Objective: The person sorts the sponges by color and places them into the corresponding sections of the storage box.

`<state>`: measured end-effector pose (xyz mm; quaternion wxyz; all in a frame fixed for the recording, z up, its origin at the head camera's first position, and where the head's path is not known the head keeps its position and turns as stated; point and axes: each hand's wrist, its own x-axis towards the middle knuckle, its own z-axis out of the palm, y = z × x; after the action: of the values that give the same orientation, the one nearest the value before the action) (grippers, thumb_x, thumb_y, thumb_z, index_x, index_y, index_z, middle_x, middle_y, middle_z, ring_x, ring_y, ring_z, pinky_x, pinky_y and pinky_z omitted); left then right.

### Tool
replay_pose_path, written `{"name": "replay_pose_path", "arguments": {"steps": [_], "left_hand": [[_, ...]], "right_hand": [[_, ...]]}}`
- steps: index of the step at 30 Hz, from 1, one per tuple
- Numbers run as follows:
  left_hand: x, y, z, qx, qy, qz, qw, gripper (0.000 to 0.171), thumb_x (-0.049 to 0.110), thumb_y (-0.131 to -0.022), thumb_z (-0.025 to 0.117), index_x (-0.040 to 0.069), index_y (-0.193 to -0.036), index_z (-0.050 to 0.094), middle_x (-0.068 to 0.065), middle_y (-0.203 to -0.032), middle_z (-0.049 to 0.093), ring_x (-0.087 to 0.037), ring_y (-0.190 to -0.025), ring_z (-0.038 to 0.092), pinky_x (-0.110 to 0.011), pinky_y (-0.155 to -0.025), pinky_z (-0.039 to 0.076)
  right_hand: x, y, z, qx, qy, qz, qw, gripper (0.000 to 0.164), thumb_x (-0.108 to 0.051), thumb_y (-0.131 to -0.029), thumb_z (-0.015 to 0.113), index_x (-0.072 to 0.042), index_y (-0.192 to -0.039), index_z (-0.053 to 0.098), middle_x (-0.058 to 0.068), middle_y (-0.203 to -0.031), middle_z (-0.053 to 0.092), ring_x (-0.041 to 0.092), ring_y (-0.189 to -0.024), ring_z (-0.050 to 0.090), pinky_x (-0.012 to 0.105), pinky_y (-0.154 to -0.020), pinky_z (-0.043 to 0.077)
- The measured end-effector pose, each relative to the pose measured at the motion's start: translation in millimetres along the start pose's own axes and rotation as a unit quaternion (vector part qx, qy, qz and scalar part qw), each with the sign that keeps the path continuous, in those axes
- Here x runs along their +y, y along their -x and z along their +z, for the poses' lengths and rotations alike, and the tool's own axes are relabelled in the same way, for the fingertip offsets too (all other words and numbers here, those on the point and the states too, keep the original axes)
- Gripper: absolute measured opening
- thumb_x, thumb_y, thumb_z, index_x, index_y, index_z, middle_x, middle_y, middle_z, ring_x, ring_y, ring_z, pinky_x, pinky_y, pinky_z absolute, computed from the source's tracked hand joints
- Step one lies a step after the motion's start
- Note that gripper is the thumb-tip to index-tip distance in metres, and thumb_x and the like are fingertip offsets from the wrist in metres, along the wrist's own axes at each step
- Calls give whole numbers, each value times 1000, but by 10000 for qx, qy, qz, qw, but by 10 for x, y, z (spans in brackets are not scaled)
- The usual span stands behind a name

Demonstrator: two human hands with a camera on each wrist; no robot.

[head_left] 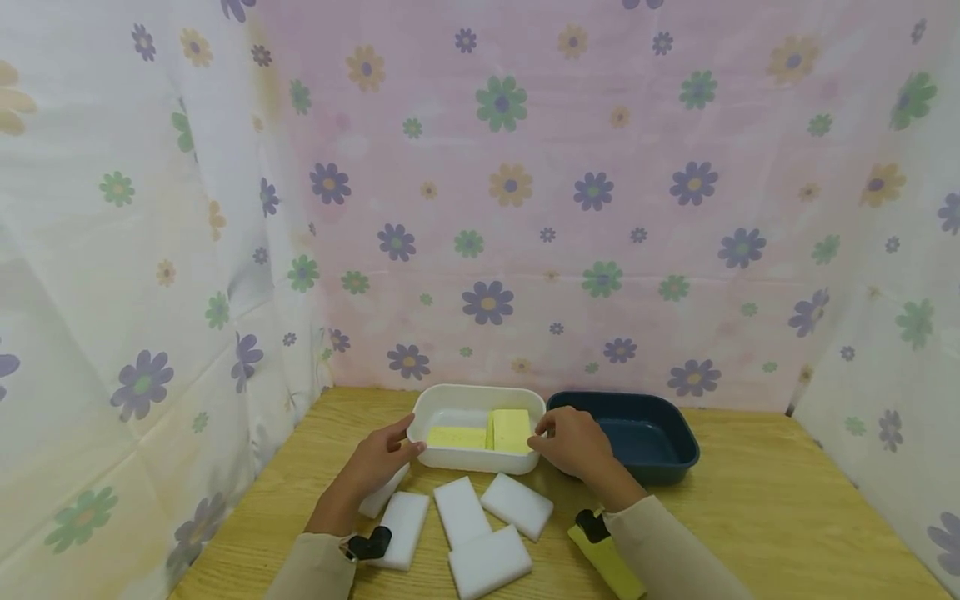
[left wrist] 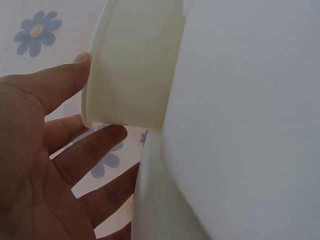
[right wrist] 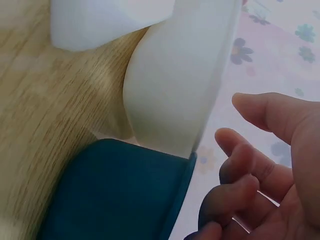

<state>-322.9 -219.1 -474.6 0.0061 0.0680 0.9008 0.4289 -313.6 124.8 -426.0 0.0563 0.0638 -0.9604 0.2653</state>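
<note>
A white plastic tub stands at the back of the table, with yellow sponges inside, one lying flat at the left and others at the right end. At the tub's left end my left hand touches the rim, its thumb and fingers spread and fairly straight. My right hand hovers by the tub's right end, over the corner where a dark blue tub adjoins it. In the right wrist view its thumb stands apart from its loosely bent fingers, with nothing between them.
Several white sponges lie in front of the white tub, one partly behind my left forearm. A yellow sponge lies partly under my right forearm. Flowered cloth hangs behind and along both sides of the wooden table.
</note>
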Motion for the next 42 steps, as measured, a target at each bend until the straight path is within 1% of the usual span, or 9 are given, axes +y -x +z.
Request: {"name": "replay_pose_path", "arguments": {"steps": [5,8,15,21,28,31,37,39,42], "left_hand": [[-4,22,16,29,-10,-33,10000,72,42,-101,67,18,-162,38,-17,-155,52,-47,-138,52,-59,-106,50],[-7,23,17,20,21,-38,10000,72,43,-100,68,18,-162,38,-16,-155,52,-47,-139,52,-59,-106,50],[-9,0,0,21,51,49,10000,73,43,-101,67,17,-162,37,-17,-155,52,-48,-139,51,-60,-107,49],[-14,5,13,-33,51,29,10000,73,44,-100,67,17,-162,37,-16,-156,51,-46,-140,50,-58,-109,48],[10,4,6,15,31,-17,10000,73,44,-100,67,17,-162,37,-15,-156,51,-46,-140,50,-59,-109,48],[14,10,7,-23,31,41,10000,74,45,-101,66,17,-162,36,-15,-157,50,-46,-141,50,-58,-109,48],[15,14,6,-126,57,133,9998,73,43,-102,64,16,-163,34,-16,-157,50,-47,-142,48,-59,-108,48],[16,16,-3,-126,66,129,9998,73,43,-102,64,16,-163,34,-17,-157,49,-47,-142,48,-59,-108,48],[14,20,-21,-114,63,90,9999,73,44,-102,64,16,-163,34,-18,-157,49,-47,-142,48,-60,-109,47]], "right_hand": [[97,207,-75,192,-488,-239,9983,18,-34,-89,82,-20,-100,79,-7,-76,62,13,-65,54,31,-55,44],[159,340,-131,194,-724,-242,9969,18,-33,-88,83,-20,-101,78,-8,-74,61,13,-63,53,30,-55,43],[323,614,-294,-36,-1267,-121,9919,27,-38,-88,83,-19,-106,77,-7,-82,64,12,-72,59,30,-61,49],[569,850,-408,-305,-1490,-14,9884,40,-47,-86,83,-16,-110,74,-4,-86,65,12,-75,61,27,-63,52],[835,976,-530,-632,-1704,-272,9830,44,-46,-89,80,-12,-116,71,0,-98,69,11,-82,65,26,-69,55],[979,996,-572,-1073,-1969,-395,9737,44,-41,-92,78,-7,-119,69,6,-104,68,15,-85,66,27,-71,57],[1322,999,-574,-2258,-2665,-549,9354,39,-22,-95,76,3,-122,64,15,-109,65,23,-89,66,30,-73,58],[1406,988,-557,-2445,-2711,-662,9286,37,-19,-93,78,2,-120,64,15,-109,64,22,-88,65,30,-73,57],[1489,966,-532,-2579,-2731,-822,9231,38,-17,-90,80,1,-118,63,15,-107,63,19,-86,64,29,-72,56]]}}
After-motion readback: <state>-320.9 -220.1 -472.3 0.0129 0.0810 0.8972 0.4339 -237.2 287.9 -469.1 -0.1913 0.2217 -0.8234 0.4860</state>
